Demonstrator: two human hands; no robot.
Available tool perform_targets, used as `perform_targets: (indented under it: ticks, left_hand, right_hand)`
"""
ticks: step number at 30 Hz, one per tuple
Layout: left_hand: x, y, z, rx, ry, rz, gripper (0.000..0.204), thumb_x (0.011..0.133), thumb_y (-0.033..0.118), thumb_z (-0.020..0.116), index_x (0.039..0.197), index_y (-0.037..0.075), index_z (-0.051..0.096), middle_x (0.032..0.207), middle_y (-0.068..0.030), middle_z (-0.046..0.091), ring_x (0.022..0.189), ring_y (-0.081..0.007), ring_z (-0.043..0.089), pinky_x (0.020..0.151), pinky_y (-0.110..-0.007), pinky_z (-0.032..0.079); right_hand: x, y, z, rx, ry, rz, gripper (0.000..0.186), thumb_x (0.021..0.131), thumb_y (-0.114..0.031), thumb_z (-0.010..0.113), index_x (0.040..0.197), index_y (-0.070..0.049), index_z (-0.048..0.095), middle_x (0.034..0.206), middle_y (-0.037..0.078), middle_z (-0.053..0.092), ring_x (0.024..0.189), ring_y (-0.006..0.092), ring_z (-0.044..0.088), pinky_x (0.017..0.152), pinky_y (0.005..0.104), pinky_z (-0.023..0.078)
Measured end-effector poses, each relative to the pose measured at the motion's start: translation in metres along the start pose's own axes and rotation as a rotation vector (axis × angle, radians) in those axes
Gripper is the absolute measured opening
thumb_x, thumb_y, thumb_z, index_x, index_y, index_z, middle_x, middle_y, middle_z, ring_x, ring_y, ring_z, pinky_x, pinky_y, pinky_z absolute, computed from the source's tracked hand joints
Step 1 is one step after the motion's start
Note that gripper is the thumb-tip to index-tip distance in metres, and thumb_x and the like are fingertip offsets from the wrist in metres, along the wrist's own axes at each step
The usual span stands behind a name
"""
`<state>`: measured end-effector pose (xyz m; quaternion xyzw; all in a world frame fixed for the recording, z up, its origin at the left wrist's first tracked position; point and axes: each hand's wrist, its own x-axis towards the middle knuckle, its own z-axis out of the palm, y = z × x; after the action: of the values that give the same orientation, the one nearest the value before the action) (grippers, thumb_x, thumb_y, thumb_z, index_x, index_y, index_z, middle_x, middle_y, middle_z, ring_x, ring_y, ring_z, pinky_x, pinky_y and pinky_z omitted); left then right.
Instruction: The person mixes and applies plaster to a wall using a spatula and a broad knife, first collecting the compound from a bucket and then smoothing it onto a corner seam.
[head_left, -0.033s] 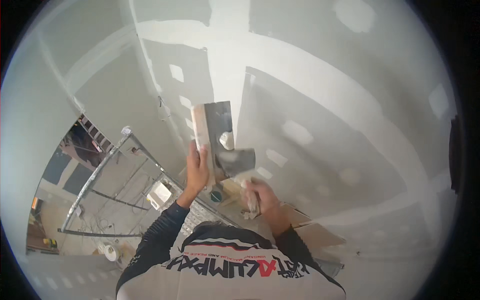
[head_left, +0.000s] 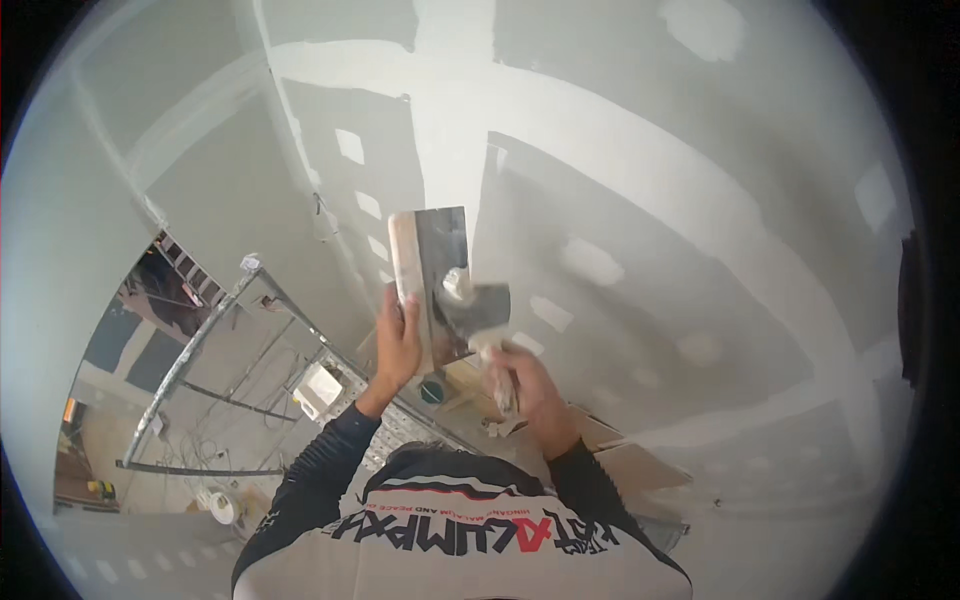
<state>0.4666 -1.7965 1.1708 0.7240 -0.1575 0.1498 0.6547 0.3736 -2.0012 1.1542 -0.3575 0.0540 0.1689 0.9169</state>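
My left hand [head_left: 399,345] is closed round the pale back edge of a wide taping knife [head_left: 440,235], its broad steel blade upright in front of me. A lump of white joint compound [head_left: 457,284] sits on that blade. In my right hand [head_left: 525,380] is a smaller putty knife [head_left: 485,308], gripped by its smeared, light handle. Its blade overlaps the wide blade just below the lump; whether the two metals touch I cannot tell. Behind both tools stands a grey plasterboard wall [head_left: 640,330] with white filled seams and patches.
A metal scaffold frame [head_left: 180,375] rises at the left, beside a speckled platform. On the platform lies a white tray [head_left: 318,390]. Cables and a white bucket [head_left: 224,508] are on the floor lower left. Board pieces [head_left: 640,470] lean at the lower right.
My right hand and the putty knife have moved slightly up. The wide taping knife has shifted a little right in my left hand. The lump now shows close against the putty knife's upper edge.
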Motion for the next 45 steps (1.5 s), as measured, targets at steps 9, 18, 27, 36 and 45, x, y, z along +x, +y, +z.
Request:
perform_targets:
  ticks: [9, 18, 27, 36, 45]
  left_hand:
    - [-0.009, -0.042, -0.011, -0.634, -0.139, -0.604, 0.047, 0.101, 0.032, 0.051, 0.133, -0.002, 0.048, 0.121, -0.0118, 0.06, 0.108, -0.0189, 0.059, 0.093, -0.033, 0.048]
    - [0.028, -0.018, -0.09, -0.713, 0.017, -0.519, 0.049, 0.1, 0.037, 0.052, 0.131, -0.001, 0.048, 0.115, -0.0107, 0.061, 0.103, -0.0186, 0.061, 0.087, -0.032, 0.052]
    - [0.051, -0.023, -0.075, -0.201, 0.172, -0.151, 0.049, 0.104, 0.032, 0.046, 0.136, -0.005, 0.041, 0.121, -0.014, 0.058, 0.111, -0.0168, 0.054, 0.097, -0.03, 0.042]
    - [0.016, 0.006, -0.06, -0.142, 0.015, 0.056, 0.038, 0.104, 0.022, 0.044, 0.131, -0.006, 0.043, 0.119, -0.0131, 0.057, 0.108, -0.0165, 0.051, 0.095, -0.03, 0.041]
    - [0.027, -0.003, -0.053, -0.744, -0.22, -0.655, 0.046, 0.1, 0.034, 0.053, 0.132, 0.0, 0.049, 0.119, -0.0094, 0.059, 0.105, -0.0176, 0.059, 0.089, -0.033, 0.05]
  right_hand:
    - [0.011, -0.058, 0.042, -1.715, 0.173, -0.919, 0.029, 0.081, 0.008, 0.052, 0.106, -0.003, 0.062, 0.116, 0.014, 0.053, 0.072, 0.028, 0.063, 0.066, 0.0351, 0.054]
    - [-0.021, -0.022, 0.011, -1.656, 0.296, -0.904, 0.037, 0.085, 0.002, 0.054, 0.121, -0.003, 0.058, 0.108, 0.017, 0.056, 0.076, 0.0273, 0.06, 0.07, 0.034, 0.05]
    - [-0.005, 0.015, 0.053, -0.181, 0.072, -0.107, 0.038, 0.091, -0.013, 0.057, 0.125, 0.004, 0.05, 0.1, 0.011, 0.059, 0.077, 0.0163, 0.056, 0.066, 0.0281, 0.048]
    - [0.034, -0.005, 0.081, -0.136, 0.05, -0.155, 0.031, 0.091, -0.014, 0.059, 0.117, 0.003, 0.057, 0.094, 0.011, 0.062, 0.07, 0.0146, 0.057, 0.064, 0.0253, 0.049]
    - [0.018, -0.054, 0.083, -1.872, 0.112, -0.99, 0.054, 0.083, 0.008, 0.051, 0.133, -0.014, 0.058, 0.125, 0.014, 0.056, 0.096, 0.025, 0.064, 0.078, 0.0351, 0.056]
